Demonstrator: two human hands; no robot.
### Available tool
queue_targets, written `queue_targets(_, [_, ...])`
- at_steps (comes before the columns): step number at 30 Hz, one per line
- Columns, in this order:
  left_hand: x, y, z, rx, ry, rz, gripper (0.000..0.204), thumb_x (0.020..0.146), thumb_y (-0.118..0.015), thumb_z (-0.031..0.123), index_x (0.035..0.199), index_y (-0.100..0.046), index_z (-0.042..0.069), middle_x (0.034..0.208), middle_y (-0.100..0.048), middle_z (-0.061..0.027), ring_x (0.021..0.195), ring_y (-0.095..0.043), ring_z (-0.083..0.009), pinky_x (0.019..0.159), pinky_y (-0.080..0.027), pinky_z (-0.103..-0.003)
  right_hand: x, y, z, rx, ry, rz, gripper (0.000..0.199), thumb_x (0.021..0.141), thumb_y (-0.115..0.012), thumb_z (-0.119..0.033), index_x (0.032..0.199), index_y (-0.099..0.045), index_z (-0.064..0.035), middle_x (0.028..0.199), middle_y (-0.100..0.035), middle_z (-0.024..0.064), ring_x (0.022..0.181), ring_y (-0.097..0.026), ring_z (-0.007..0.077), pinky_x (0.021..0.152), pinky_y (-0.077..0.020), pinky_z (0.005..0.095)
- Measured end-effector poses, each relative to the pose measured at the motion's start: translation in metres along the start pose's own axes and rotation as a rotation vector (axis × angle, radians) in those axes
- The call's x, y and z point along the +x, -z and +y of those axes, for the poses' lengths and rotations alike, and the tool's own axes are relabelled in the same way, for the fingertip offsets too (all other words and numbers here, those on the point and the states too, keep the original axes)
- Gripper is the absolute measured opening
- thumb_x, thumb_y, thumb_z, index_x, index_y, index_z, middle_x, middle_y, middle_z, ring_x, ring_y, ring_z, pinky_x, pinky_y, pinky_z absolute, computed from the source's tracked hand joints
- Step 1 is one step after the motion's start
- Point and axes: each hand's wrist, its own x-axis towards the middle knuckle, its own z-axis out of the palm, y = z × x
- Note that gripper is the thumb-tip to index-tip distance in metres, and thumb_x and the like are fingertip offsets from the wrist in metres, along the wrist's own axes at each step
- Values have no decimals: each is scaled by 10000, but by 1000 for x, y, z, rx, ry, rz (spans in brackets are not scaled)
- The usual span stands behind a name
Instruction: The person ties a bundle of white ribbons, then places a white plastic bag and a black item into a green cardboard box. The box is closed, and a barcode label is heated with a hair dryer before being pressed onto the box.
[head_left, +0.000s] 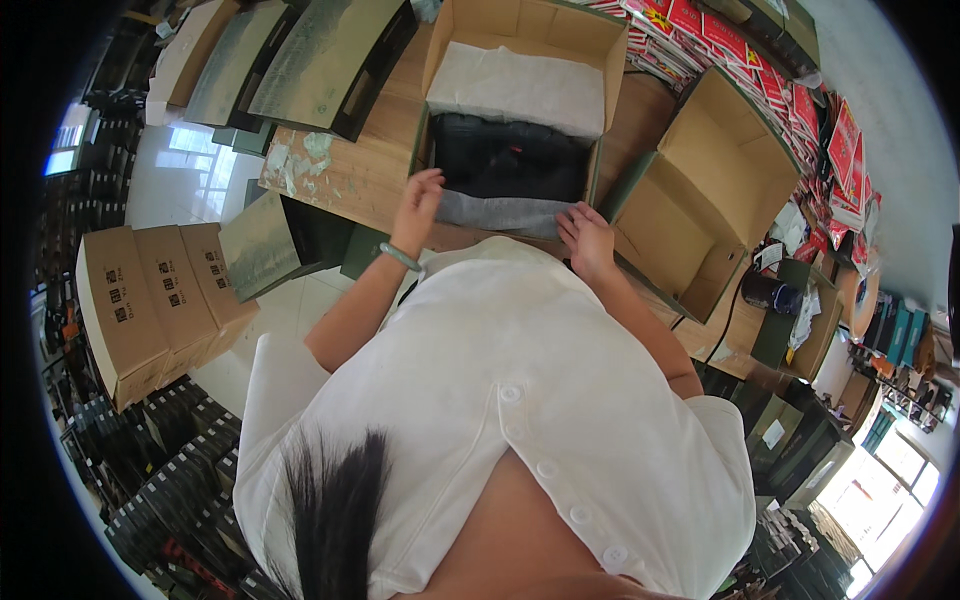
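An open green-edged cardboard box (597, 170) stands on the table in front of me. Inside lies a dark black item (510, 160) with a small red mark; its kind cannot be made out. White tissue paper (515, 85) is folded back against the raised lid, and a greyer strip of the tissue (495, 212) lies along the box's near side. My right hand (588, 238) has its fingers closed on this strip at the near right corner. At the box's left edge, my left hand (422, 200) is loosely curled with fingers apart, holding nothing visible.
To the right sits another open box (715, 165), brown inside. Red packets (740, 50) are heaped behind it. Closed green boxes (325, 60) stand at the table's far left. Brown cartons (150, 300) are stacked lower left. A dark cable (728, 318) crosses the table's right side.
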Motion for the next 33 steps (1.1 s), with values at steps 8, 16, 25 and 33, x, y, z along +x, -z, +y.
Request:
queue_targets(8, [-20, -9, 0, 1185, -437, -335, 506, 941, -492, 413, 1402, -434, 213, 1513, -323, -70, 1382, -323, -290, 1101, -263, -519, 66, -61, -74, -1039, 968, -209, 333, 852, -608, -102, 1162, -529, -9, 1128, -589, 190, 1099, -552, 327, 956, -432, 394])
queue_targets(16, [-17, -13, 10, 1186, -332, -364, 457, 959, -462, 395, 1381, -469, 221, 1518, -316, -60, 1400, -299, -259, 1115, -249, -497, 193, -128, -135, -1554, 852, -88, 528, 855, -642, -257, 1343, -463, -162, 1437, -401, 129, 1304, -377, 399, 1059, -329, 515])
queue_targets(25, [-19, -17, 8, 1089, -305, -284, 396, 946, -513, 335, 1329, -533, 235, 1496, -362, -41, 1387, -328, -261, 1111, -261, -500, 171, -164, -122, -1691, 1195, -190, 247, 768, -656, -237, 1006, -686, -178, 1139, -585, 76, 1155, -434, 323, 996, -290, 554])
queue_targets(33, [-16, -13, 25, 896, -245, -216, 406, 892, -573, 231, 1296, -542, 204, 1405, -466, -81, 1293, -435, -282, 1086, -290, -497, -10, -67, -40, -1820, 1578, -715, 90, 743, -614, -148, 829, -602, -122, 1034, -599, 55, 1045, -526, 245, 994, -319, 544])
